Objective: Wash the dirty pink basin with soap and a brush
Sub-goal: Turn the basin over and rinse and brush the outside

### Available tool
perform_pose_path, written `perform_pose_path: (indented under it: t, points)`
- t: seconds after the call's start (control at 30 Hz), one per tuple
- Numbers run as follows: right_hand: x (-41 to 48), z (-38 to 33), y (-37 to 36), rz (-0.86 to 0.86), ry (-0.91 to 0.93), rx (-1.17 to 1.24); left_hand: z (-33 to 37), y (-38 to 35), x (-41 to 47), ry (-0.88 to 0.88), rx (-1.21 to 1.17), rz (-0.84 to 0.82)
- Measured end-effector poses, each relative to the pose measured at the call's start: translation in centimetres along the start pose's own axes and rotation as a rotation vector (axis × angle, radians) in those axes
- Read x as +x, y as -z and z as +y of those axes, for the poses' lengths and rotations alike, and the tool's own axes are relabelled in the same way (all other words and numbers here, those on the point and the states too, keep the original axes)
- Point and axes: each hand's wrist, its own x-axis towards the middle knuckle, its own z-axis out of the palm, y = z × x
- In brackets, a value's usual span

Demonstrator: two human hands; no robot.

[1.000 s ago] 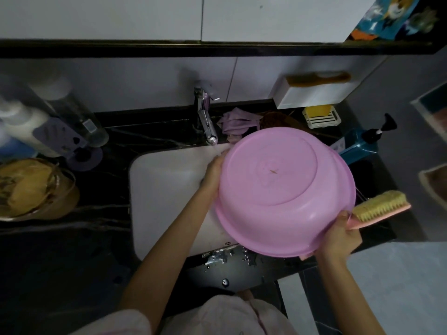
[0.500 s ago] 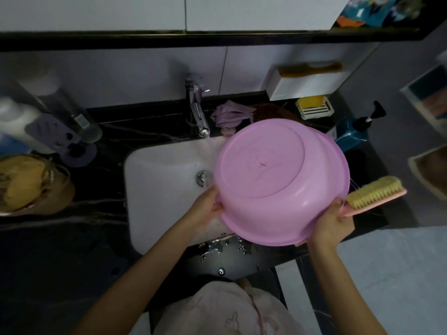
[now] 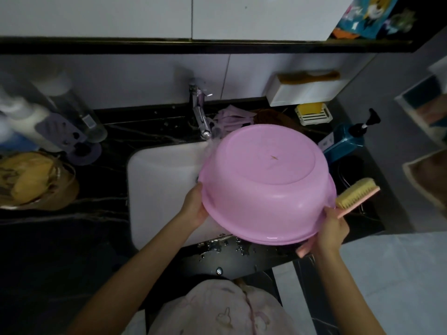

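The pink basin (image 3: 263, 182) is held upside down over the right half of the white sink (image 3: 159, 175), its underside facing me with a small brown speck on it. My left hand (image 3: 194, 207) grips the basin's left rim. My right hand (image 3: 331, 229) holds the right rim together with the pink-handled brush (image 3: 356, 195), whose pale bristles stick out to the right. Water runs from the chrome tap (image 3: 202, 119) onto the basin's upper left edge. A yellow soap bar sits in a white soap dish (image 3: 313, 114) behind the basin.
A blue pump bottle (image 3: 348, 140) stands right of the basin. A purple cloth (image 3: 232, 119) lies by the tap. White bottles (image 3: 26, 126) and a basket (image 3: 36, 182) sit on the dark counter at left. Water drops lie on the counter's front edge (image 3: 227, 247).
My left hand slid from the basin's upper left rim down to its lower left rim. The basin has tilted so its far edge is under the running tap.
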Motion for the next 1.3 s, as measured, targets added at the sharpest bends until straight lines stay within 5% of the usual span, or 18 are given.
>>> perform_pose_path:
  t: [0.23,0.47,0.73,1.0,1.13,1.3]
  points:
    - [0.8,0.6,-0.8,-0.216,0.233,-0.274,0.2,2.0,-2.6,-0.181,-0.061,0.114]
    - [0.6,1.7,-2.3,-0.567,0.304,-0.455,0.6,5.5,-4.5,-0.296,-0.244,0.254]
    - [2.0,3.8,-8.7,-0.773,0.306,-0.634,2.1,7.9,-5.1,-0.386,-0.339,0.455]
    - [5.0,2.9,-13.1,-0.911,0.441,-0.882,0.8,5.8,-4.4,-0.435,-0.122,0.664]
    - [4.3,0.6,-16.6,-1.129,0.393,-0.734,0.5,5.0,-4.5,-0.482,-0.048,0.716]
    - [2.7,-0.4,-20.1,-1.309,-0.036,-0.563,0.4,5.4,-4.7,-0.457,-0.027,0.776]
